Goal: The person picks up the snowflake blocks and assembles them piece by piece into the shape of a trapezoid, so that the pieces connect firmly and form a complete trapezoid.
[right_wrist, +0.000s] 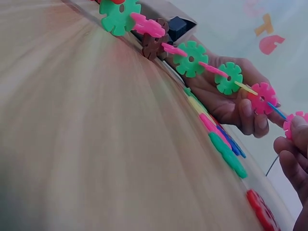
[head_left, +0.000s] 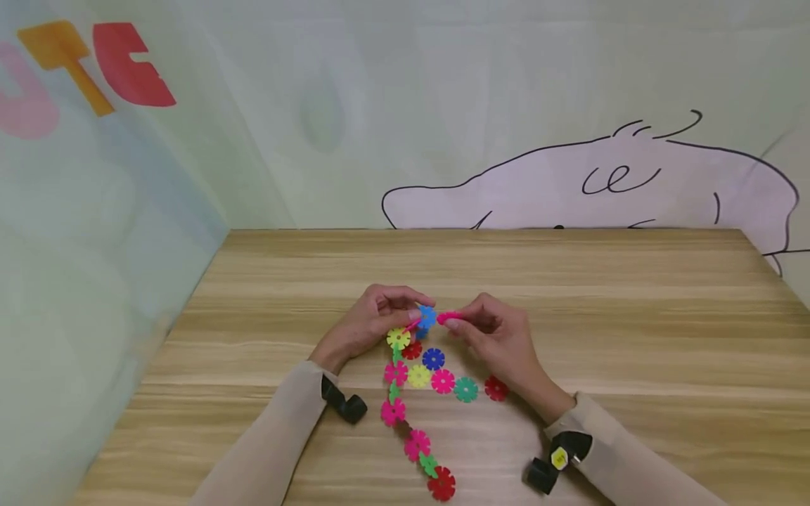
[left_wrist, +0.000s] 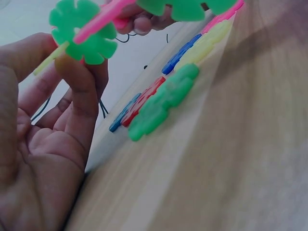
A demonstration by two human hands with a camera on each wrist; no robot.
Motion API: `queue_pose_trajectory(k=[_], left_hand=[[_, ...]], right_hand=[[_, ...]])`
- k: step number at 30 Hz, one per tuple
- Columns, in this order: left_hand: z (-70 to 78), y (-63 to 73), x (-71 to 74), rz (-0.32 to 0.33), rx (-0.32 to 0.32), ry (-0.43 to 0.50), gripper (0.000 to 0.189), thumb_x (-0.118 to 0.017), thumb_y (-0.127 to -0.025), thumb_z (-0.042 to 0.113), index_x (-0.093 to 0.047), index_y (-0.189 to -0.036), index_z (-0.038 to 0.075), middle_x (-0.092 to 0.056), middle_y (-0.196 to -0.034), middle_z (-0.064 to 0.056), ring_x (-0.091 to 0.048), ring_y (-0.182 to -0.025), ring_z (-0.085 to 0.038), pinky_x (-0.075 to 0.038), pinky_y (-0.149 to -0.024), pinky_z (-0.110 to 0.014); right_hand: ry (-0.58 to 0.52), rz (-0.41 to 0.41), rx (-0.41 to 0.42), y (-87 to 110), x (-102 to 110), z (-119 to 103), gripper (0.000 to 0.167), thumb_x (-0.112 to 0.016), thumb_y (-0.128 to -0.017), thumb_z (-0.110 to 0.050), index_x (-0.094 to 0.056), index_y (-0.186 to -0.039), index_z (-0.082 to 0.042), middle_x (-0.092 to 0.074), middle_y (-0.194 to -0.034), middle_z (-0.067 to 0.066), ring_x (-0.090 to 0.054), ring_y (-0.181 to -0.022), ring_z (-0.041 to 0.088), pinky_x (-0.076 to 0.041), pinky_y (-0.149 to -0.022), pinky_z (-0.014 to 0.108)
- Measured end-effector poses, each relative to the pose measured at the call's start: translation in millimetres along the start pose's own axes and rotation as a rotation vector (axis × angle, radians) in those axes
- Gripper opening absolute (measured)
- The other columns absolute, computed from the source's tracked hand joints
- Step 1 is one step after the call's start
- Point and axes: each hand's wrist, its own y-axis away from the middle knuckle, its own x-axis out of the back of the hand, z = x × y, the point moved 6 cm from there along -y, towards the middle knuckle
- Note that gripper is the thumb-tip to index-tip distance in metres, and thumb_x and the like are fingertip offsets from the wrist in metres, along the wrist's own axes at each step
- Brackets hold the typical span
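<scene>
A chain of snowflake-shaped plastic discs hangs from my left hand (head_left: 363, 320), which pinches it near its upper end. Along the chain are a yellow disc (head_left: 399, 339), several pink and green ones, a brown one (right_wrist: 153, 43) and a red disc (head_left: 441, 483) at the near end. A light blue disc (head_left: 427, 318) sticks out past the left fingertips. My right hand (head_left: 500, 344) pinches a pink disc (right_wrist: 293, 124) between thumb and fingers. In the right wrist view, that disc's edge meets the blue disc (right_wrist: 276, 111); how deep the slots engage cannot be seen.
Loose discs lie flat on the wooden table (head_left: 285, 267) below the hands: a dark blue (head_left: 433, 359), a yellow (head_left: 418, 376), a pink (head_left: 443, 381), a teal (head_left: 466, 389) and a red disc (head_left: 496, 388) beside the right wrist. A printed backdrop (head_left: 316, 176) stands behind the table.
</scene>
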Motion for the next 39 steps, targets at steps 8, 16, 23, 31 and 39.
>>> queue_pose_trajectory(k=[8,16,23,31,39], left_hand=[[1.2,1.6,0.7,0.002,-0.008,0.005,0.030,-0.063,-0.105,0.012,-0.073,-0.132,0.004,-0.073,-0.138,-0.018,-0.074,-0.112,-0.012,-0.061,-0.098,-0.024],[0.5,0.7,0.2,-0.007,-0.014,0.009,0.030,-0.062,-0.105,0.010,-0.072,-0.132,0.002,-0.073,-0.136,-0.020,-0.075,-0.108,-0.012,-0.061,-0.098,-0.024],[-0.4,0.6,-1.2,-0.028,0.006,-0.003,0.027,-0.064,-0.105,0.010,-0.076,-0.129,0.005,-0.079,-0.123,-0.010,-0.073,-0.099,-0.015,-0.062,-0.093,-0.026],[-1.1,1.0,-2.7,-0.043,0.016,0.055,0.026,-0.066,-0.105,0.008,-0.075,-0.127,-0.001,-0.081,-0.110,-0.003,-0.074,-0.087,-0.012,-0.064,-0.087,-0.026],[-0.7,1.4,-2.7,-0.047,0.026,0.101,0.025,-0.064,-0.106,0.006,-0.073,-0.127,-0.004,-0.081,-0.101,0.000,-0.073,-0.077,-0.011,-0.065,-0.083,-0.025]], right_hand=[[-0.018,0.005,-0.010,-2.9,-6,-2,0.010,-0.078,-0.095,0.001,-0.072,-0.100,-0.005,-0.080,-0.088,0.011,-0.071,-0.069,0.020,-0.061,-0.068,0.024],[-0.023,0.012,-0.019,-1.2,-4,-5,0.011,-0.076,-0.096,0.002,-0.072,-0.104,-0.004,-0.082,-0.094,0.014,-0.072,-0.071,0.025,-0.061,-0.069,0.024],[-0.038,0.052,-0.078,-5.7,-4,0,0.006,-0.075,-0.099,-0.003,-0.072,-0.104,-0.004,-0.082,-0.090,0.015,-0.072,-0.071,0.024,-0.059,-0.066,0.024],[-0.078,0.058,-0.113,-12.4,-9,3,0.004,-0.074,-0.098,0.000,-0.071,-0.101,0.003,-0.081,-0.094,0.021,-0.073,-0.070,0.020,-0.060,-0.066,0.024],[-0.078,0.048,-0.117,-13.1,-11,3,0.005,-0.074,-0.096,0.006,-0.071,-0.094,0.004,-0.080,-0.095,0.025,-0.070,-0.073,0.006,-0.060,-0.067,0.021]])
